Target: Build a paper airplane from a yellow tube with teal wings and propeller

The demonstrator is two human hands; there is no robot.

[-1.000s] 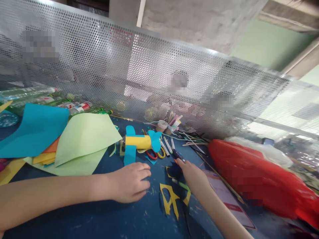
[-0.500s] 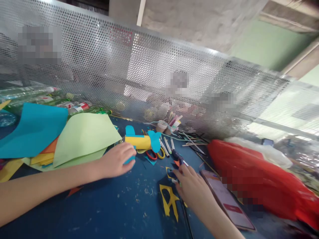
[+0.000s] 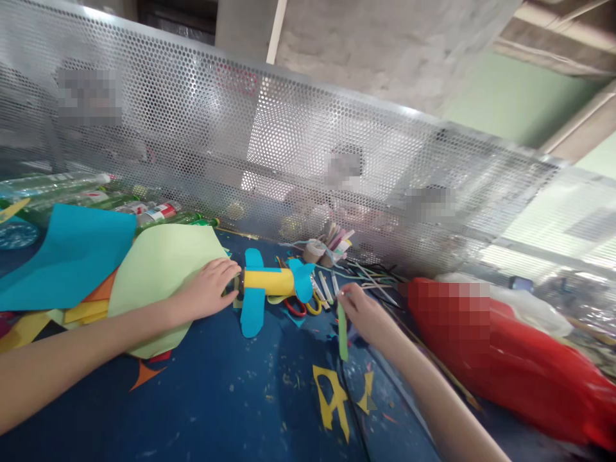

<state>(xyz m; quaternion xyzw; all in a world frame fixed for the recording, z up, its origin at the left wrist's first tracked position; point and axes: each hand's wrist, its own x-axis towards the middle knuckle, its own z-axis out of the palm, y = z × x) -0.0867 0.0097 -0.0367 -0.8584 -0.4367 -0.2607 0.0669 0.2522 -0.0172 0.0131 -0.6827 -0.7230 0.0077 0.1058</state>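
Observation:
My left hand rests on a pale green paper sheet, fingers stretched and thumb apart. Just right of its fingertips lies a toy plane with a yellow tube body and blue paper wings and tail. Between the thumb and fingers of my right hand is the top of a green paper strip, which hangs toward the table. Red-handled scissors and a yellow scissor handle lie by the plane's tail, their blades hidden. Markers lie just beyond.
Blue paper lies at the left before plastic bottles. Yellow paper scraps and a black cable are on the blue table. A red plastic bag sits right. A perforated metal screen stands behind.
My left hand has drawn back left from the plane onto the green sheet, baring its near wing. My right hand has moved up and now holds the green strip. The phone is no longer plainly seen.

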